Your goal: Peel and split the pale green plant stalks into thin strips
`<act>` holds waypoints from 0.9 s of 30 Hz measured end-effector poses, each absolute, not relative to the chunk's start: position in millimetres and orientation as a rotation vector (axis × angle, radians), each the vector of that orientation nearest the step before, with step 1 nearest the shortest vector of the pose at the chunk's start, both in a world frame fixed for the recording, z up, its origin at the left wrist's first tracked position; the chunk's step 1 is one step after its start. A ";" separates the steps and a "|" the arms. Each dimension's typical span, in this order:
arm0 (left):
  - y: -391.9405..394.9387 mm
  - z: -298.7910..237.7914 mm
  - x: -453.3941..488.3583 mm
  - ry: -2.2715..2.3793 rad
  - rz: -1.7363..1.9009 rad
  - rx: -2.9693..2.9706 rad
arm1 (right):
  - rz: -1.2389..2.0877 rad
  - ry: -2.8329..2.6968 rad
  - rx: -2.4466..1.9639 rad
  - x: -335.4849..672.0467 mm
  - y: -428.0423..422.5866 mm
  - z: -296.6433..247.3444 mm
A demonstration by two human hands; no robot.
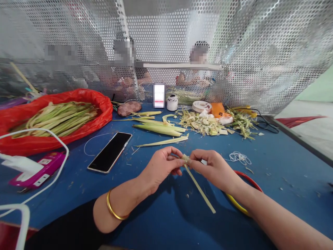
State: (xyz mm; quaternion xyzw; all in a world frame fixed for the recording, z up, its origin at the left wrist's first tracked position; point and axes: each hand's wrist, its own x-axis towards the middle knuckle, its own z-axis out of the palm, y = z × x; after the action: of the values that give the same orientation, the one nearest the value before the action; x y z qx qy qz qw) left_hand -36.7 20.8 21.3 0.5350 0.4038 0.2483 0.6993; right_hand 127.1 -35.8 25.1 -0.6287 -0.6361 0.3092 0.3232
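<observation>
My left hand [162, 166] and my right hand [212, 167] meet above the blue table [156, 215], both pinched on the top end of a thin pale green leaf strip [199, 188]. The strip hangs down and toward me at a slant. A gold bangle [113, 208] circles my left wrist. Just beyond my hands lie several long pale leaf strips [158, 129]. A black phone [110, 152] lies face up to the left of my left hand.
A red bag [31, 142] of green leaves sits at the left, with a pink power bank [39, 172] and white cable in front. Leaf scraps [205, 123], tape rolls and white thread [239, 157] lie ahead. A red-yellow ring [243, 207] is under my right forearm. Other people sit behind the perforated screen.
</observation>
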 end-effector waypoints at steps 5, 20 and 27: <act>20.5 23.1 -36.6 0.892 0.520 1.171 | 0.710 -1.720 -1.685 127.8 -35.4 24.5; 17.3 23.4 -35.5 0.893 0.519 1.244 | 0.748 -1.592 -1.583 126.3 -34.4 22.7; 16.3 24.1 -35.4 0.903 0.456 1.226 | 0.668 -1.745 -1.523 126.5 -35.4 28.1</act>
State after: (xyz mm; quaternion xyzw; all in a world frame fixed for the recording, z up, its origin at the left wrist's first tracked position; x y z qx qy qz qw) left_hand -35.4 16.3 24.1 0.5506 0.4055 0.2049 0.7003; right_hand 126.5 -35.4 28.1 -0.5901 -0.6761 0.2588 0.3573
